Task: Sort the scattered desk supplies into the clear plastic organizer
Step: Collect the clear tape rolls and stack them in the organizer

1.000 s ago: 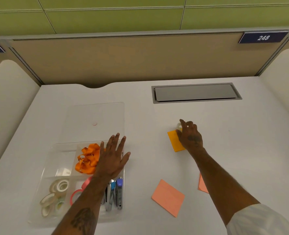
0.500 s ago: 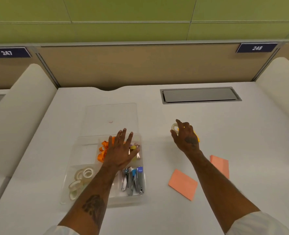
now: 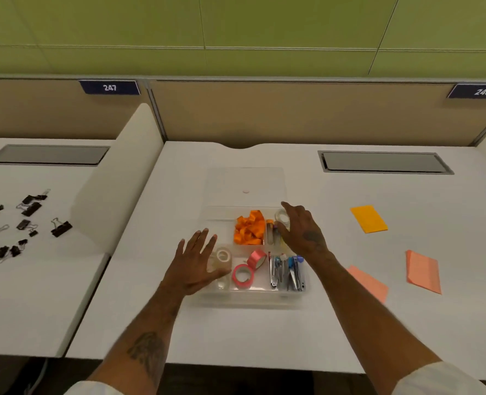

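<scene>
The grip of the right hand [image 3: 303, 232] is closed round a clear tape roll [image 3: 282, 217], which has been carried from beside the yellow pad [image 3: 368, 218] to above the far-right compartment of the organizer [image 3: 247, 302] (not yet released). The left hand [image 3: 197, 260] is spread flat at its left edge. Two salmon pads [image 3: 422, 271] are left on the bench [image 3: 236, 332].

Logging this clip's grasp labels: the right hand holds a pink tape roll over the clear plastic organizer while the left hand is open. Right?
No. The head view shows the right hand holding a clear tape roll, not pink, over the clear plastic organizer; the left hand is open.
</scene>
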`<state>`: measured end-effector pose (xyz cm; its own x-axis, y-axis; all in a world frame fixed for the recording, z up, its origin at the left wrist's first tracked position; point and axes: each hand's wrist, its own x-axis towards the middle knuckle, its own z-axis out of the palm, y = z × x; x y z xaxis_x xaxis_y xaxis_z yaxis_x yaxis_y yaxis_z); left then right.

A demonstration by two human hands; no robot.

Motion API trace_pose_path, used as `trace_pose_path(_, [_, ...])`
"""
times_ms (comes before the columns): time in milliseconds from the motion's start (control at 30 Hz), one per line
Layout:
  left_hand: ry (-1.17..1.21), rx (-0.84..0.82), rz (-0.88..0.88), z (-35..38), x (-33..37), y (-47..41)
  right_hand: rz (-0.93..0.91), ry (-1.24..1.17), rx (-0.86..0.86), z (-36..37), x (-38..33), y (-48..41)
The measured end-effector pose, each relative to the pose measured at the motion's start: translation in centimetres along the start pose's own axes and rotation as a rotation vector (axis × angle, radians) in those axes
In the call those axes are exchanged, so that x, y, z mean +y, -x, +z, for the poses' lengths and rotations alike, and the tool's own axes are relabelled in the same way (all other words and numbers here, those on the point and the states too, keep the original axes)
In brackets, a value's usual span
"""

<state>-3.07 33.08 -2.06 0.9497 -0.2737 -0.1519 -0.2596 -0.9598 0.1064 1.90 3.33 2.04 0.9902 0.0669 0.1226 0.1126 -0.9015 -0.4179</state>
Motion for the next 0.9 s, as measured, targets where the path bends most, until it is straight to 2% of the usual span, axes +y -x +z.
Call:
trace_pose_path(233, [0.072, -0.113, -0.024, 0.7, -1.4, 2.4, -0.181, -0.002, -0.079, 1.8, -6.3, 1.5])
trace_pose_path(467, [0.083, -0.108, -0.025, 1.0, -1.4, 2.5, -0.364, 0.029, -0.196, 3.8, -9.6, 3.9])
trace_pose_path(600, [0.077, -0.089, -0.033, 1.1, -1.3, 2.5, -0.436, 0.030, -0.207, 4.3, -10.3, 4.7])
trace_pose_path(700, [0.083, -0.077, -0.038, 0.9, -1.2, 2.5, -0.437, 0.045, -0.209, 4.2, -10.4, 4.8])
trace_pose_path(900, [0.065, -0.037, -0.031, 0.3, -0.8, 2.5, -0.351, 0.097, -0.097, 3.3, -8.6, 5.0])
